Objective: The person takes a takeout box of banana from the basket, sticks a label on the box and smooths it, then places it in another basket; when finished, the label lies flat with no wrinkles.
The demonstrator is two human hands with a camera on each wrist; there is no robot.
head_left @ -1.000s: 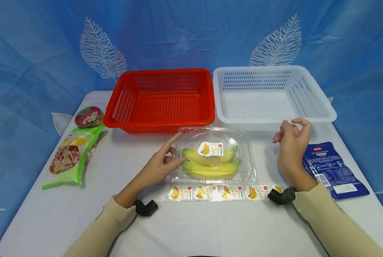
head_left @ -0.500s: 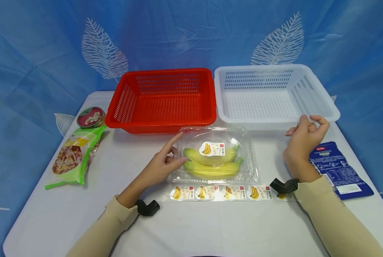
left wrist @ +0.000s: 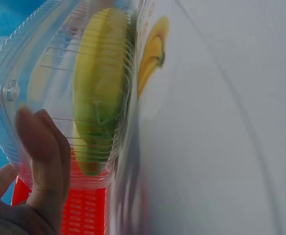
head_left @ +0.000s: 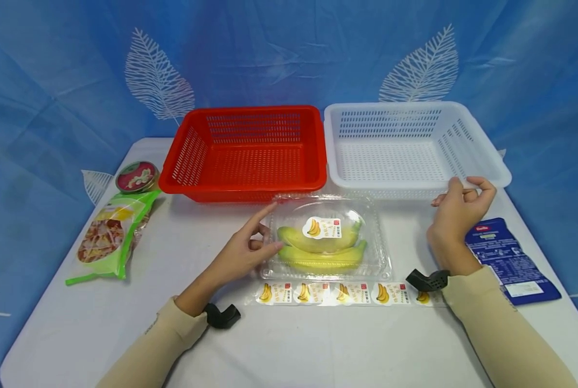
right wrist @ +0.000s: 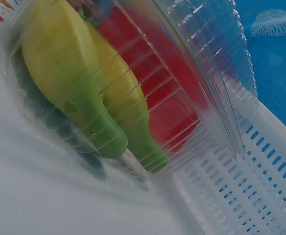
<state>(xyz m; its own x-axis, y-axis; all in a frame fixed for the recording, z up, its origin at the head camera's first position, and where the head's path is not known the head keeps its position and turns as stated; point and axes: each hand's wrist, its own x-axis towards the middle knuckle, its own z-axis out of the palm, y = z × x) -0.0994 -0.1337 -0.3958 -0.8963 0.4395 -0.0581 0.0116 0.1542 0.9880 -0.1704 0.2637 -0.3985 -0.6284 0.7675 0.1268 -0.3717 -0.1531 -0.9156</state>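
A clear plastic clamshell box (head_left: pixel 375 242) sits mid-table with two yellow-green bananas (head_left: pixel 322 256) inside. Its lid bears a banana sticker (head_left: pixel 324 228). At the box's left edge is my left hand (head_left: pixel 245 249), index finger stretched to the far corner and thumb touching the side. In the left wrist view, the fingers (left wrist: pixel 47 147) lie against the box wall. Loosely bent and holding nothing, my right hand (head_left: pixel 455 215) hovers right of the box, near the white basket's front rim. The right wrist view shows the box and bananas (right wrist: pixel 69 63) but not the hand.
Behind the box stand a red basket (head_left: pixel 245 189) and a white basket (head_left: pixel 415 185). A strip of banana stickers (head_left: pixel 352 294) lies in front. Left are a green food bag (head_left: pixel 105 234) and a round tin (head_left: pixel 136 177). A blue pouch (head_left: pixel 512 264) lies right.
My right hand has moved rightward, away from the box, and then stayed nearly still. The left hand keeps its place at the box's left edge.
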